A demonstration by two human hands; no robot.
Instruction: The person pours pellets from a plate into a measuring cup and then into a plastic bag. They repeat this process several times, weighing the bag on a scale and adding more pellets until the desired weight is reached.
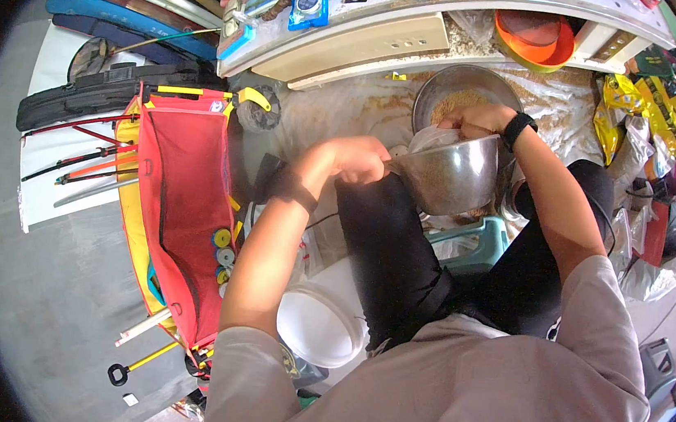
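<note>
My left hand (pixel 357 159) is closed at the left rim of a shiny metal pot (pixel 461 179), which is tilted above my knees. Whether it grips the rim or a handle is hidden. A whitish, translucent piece of plastic (pixel 429 141), perhaps a bag, shows in the pot's mouth. Over the pot's far rim, my right hand (pixel 483 121) has its fingers curled beside that plastic; what they hold, if anything, cannot be made out. Just beyond stands a wide metal basin (pixel 426 97) with tan, grainy material (pixel 461 102) in it.
A light-topped bench (pixel 355 52) with packets runs along the back, an orange bowl (pixel 537 42) below it. Plastic sheeting covers the floor. A red bag (pixel 191 196) and a white bucket (pixel 322 325) are on the left; yellow packets (pixel 653 112) lie right.
</note>
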